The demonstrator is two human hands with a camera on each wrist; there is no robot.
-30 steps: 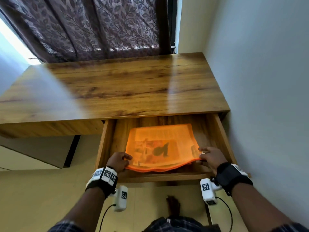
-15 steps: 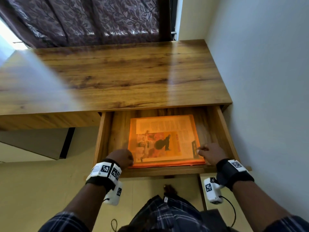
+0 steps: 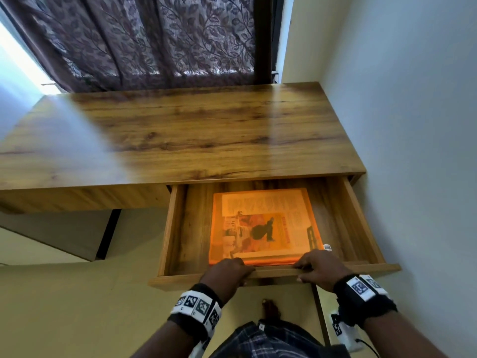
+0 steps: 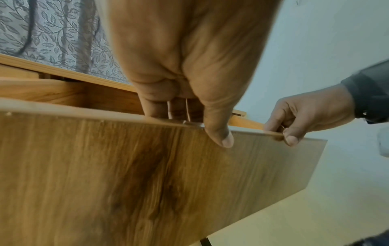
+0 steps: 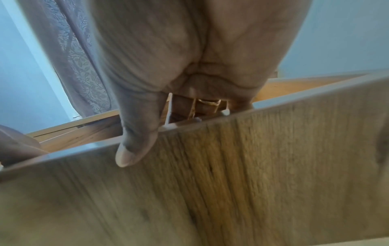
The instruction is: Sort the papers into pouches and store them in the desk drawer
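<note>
1. Orange pouch (image 3: 263, 226) with printed papers inside lies flat on the floor of the open drawer (image 3: 178, 228), I see, under the bench (image 3: 180, 135) top.
2. My left hand (image 3: 227, 273) grips the drawer front panel (image 4: 147, 174), fingers (image 4: 176, 108) curled over its top edge, thumb on the outer face.
3. My right hand (image 3: 320, 270) holds the same panel just beside it, fingers hooked inside, thumb outside.
4. Behind the bench hangs a leaf-patterned curtain (image 3: 154, 37).
</note>
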